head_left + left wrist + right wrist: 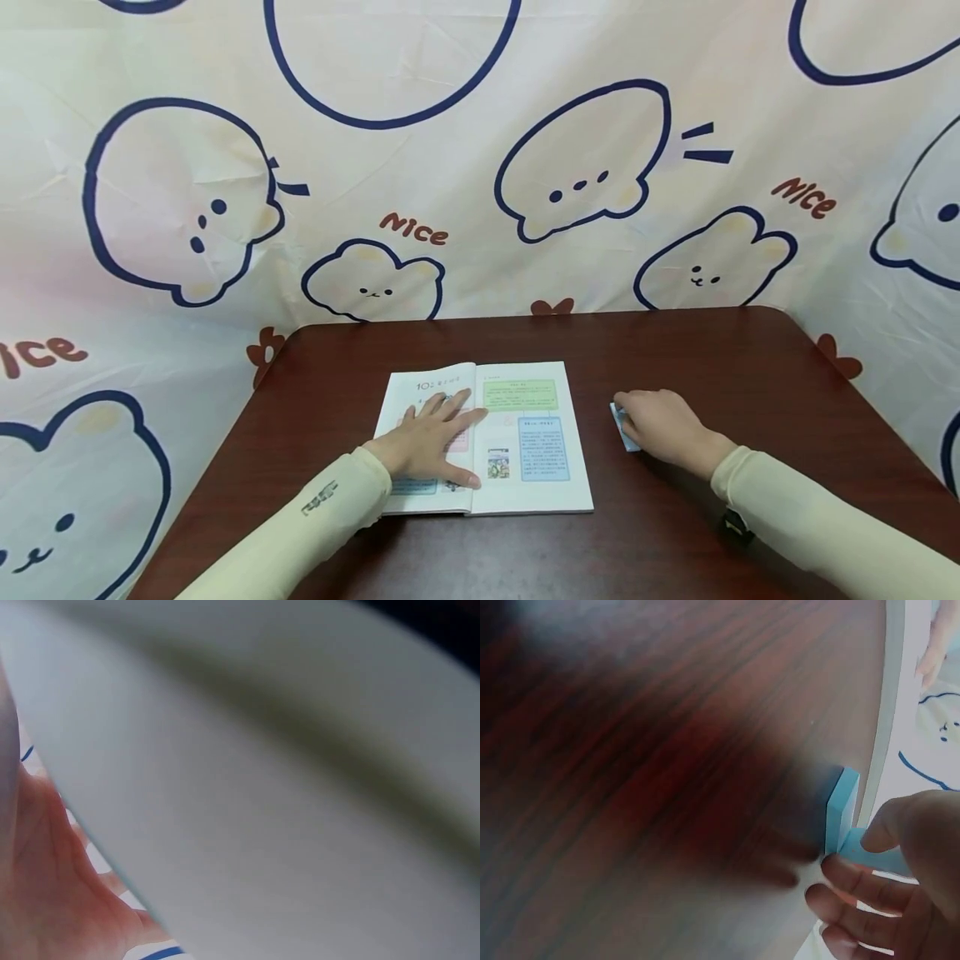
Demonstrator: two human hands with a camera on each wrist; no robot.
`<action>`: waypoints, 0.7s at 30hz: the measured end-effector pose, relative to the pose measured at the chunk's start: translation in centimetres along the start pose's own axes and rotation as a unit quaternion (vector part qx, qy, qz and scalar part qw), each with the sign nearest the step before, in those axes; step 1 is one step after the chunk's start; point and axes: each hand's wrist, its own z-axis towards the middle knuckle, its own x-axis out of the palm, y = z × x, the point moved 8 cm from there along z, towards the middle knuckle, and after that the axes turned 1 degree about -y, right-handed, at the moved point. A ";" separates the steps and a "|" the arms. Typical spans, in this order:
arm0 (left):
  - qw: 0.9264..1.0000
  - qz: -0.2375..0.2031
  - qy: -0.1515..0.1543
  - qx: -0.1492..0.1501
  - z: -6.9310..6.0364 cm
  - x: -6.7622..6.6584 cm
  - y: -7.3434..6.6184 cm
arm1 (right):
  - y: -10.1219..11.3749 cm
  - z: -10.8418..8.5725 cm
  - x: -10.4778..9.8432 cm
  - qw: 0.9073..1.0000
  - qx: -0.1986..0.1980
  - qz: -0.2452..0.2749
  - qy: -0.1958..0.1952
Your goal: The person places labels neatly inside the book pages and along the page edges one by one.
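An open book (525,492) lies flat on the table, its pages printed with coloured text boxes and a small picture. My left hand (429,440) rests with spread fingers on the left page, its thumb across the centre fold. In the left wrist view, a pale blurred page (225,810) covers most of the frame beside the hand (60,885). Right of the book, my right hand (667,425) pinches a small light-blue thing (624,429). The right wrist view shows it as flat and thick-edged (841,814), with another blue part under the thumb; its kind is unclear.
The dark brown wooden table (480,567) extends around the book. Behind it hangs a pale cloth (465,167) printed with cartoon bears, which also covers both sides. A dark band (737,525) is at the right wrist.
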 end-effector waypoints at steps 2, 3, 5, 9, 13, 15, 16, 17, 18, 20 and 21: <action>1.000 -0.001 0.000 0.001 0.0 0.0 -0.1 | 0.3 0.1 0.0 1.000 -0.006 -0.017 -0.011; 1.000 -0.001 0.000 0.001 0.0 0.1 -0.1 | 0.3 0.1 0.0 1.000 -0.007 -0.023 -0.015; 1.000 0.002 0.001 0.000 0.0 0.1 -0.1 | 0.3 0.1 0.2 0.999 -0.007 -0.033 -0.013; 1.000 0.006 0.002 -0.004 0.0 0.1 -0.1 | 0.1 0.3 0.6 0.999 0.004 -0.034 0.011; 1.000 0.007 0.002 -0.007 -0.1 0.0 -0.1 | -0.3 0.6 0.7 0.999 0.018 0.005 0.035; 1.000 0.007 0.002 -0.009 -0.1 0.0 -0.1 | -0.6 0.7 0.7 0.998 0.024 0.027 0.044; 1.000 0.007 0.002 -0.009 -0.1 0.0 -0.1 | -0.7 0.8 0.7 0.998 0.026 0.038 0.047; 1.000 0.007 0.001 -0.009 -0.1 0.0 -0.1 | -0.9 0.8 0.7 0.997 0.027 0.046 0.050; 1.000 0.007 0.002 -0.009 -0.1 0.0 -0.1 | -1.0 0.9 0.7 0.997 0.028 0.054 0.052; 1.000 0.005 0.003 -0.008 -0.2 0.0 -0.1 | -1.3 0.9 0.9 0.995 0.030 0.070 0.058; 1.000 0.004 0.003 -0.007 -0.2 0.0 -0.1 | -1.4 0.9 0.8 0.995 0.028 0.078 0.058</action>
